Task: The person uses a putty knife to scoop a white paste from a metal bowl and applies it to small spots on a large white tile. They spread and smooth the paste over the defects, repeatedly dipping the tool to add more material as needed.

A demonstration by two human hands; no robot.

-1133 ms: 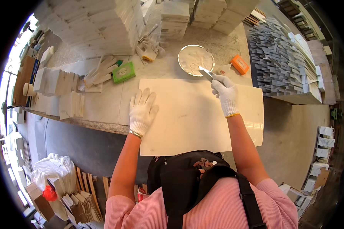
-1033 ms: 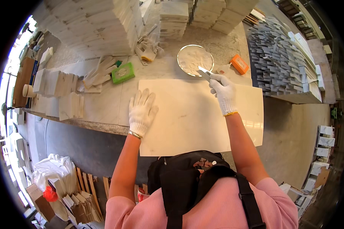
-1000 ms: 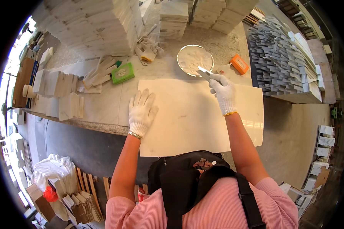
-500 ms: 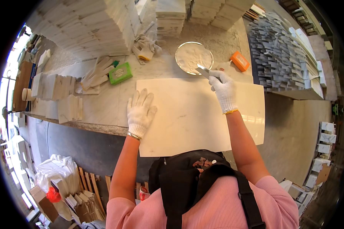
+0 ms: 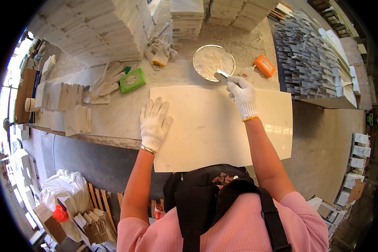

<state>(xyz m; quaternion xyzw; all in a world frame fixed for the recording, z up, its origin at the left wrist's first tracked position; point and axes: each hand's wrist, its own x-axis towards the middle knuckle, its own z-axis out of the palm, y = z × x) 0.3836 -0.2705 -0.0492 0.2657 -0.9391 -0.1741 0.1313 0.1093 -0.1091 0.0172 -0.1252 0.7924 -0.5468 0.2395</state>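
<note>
A large polished off-white stone slab (image 5: 206,130) with faint veins lies on the work table in front of me. My left hand (image 5: 154,126), in a white knit glove, rests flat on its left edge with the fingers spread. The gloved right hand (image 5: 242,94) is closed around a knife (image 5: 223,74) with a short silver blade, held above the slab's far edge. The blade's tip is at the near rim of a round bowl (image 5: 212,56) filled with an off-white powder or paste. Most of the knife's handle is hidden in my fingers.
Right of the bowl sits an orange box (image 5: 264,66); a green box (image 5: 132,80) and loose gloves (image 5: 105,82) lie left of the slab. Tall stacks of stone tiles (image 5: 96,29) line the back, with grey strips (image 5: 306,59) piled at the right.
My right hand has shifted slightly left and nearer with the knife, and the blade tip now overlaps the bowl's near rim. My left hand stays in place on the slab.
</note>
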